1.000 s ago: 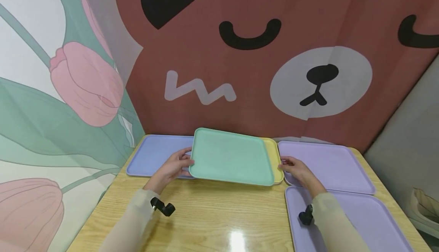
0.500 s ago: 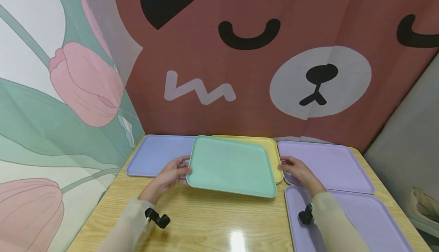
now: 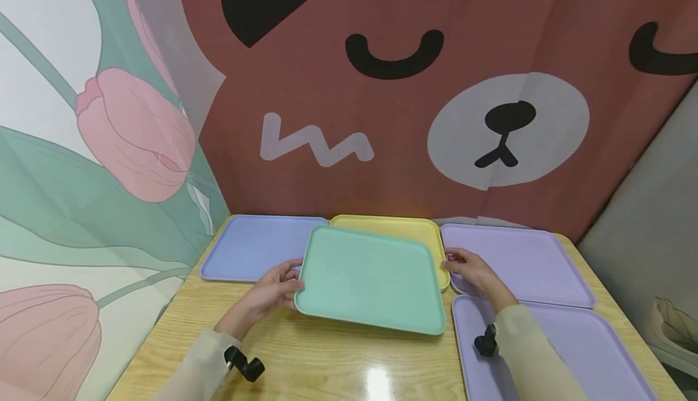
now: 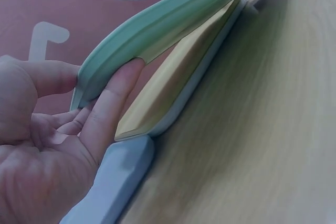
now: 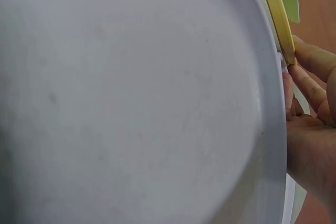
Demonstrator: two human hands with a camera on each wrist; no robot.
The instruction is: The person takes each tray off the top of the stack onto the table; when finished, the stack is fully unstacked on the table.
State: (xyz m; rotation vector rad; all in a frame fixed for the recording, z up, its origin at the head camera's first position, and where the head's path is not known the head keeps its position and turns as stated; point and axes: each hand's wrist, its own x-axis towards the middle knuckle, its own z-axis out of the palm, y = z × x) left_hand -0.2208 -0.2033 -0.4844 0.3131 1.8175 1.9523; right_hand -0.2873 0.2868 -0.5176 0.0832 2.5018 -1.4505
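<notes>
In the head view a mint-green tray [image 3: 373, 280] is held tilted above the table, its left end raised. My left hand [image 3: 267, 295] pinches its left edge, thumb on top and fingers beneath, as the left wrist view shows. Partly under it lies a yellow tray [image 3: 400, 225], with a pale rim showing below its own. My right hand [image 3: 473, 272] holds the right edge of that yellow tray between thumb and fingers. In the right wrist view the yellow tray's edge [image 5: 278, 17] meets the fingertips; the other fingers are partly hidden.
A blue tray [image 3: 262, 246] lies at the back left of the wooden table [image 3: 322, 358]. Two lilac trays lie on the right, a back lilac tray [image 3: 523, 265] and a front lilac tray [image 3: 583, 352]. A bear-print curtain [image 3: 392, 134] hangs directly behind.
My left hand has drawn the green tray toward me and lower, uncovering more of the yellow and blue trays. The right hand has stayed at the yellow tray's edge.
</notes>
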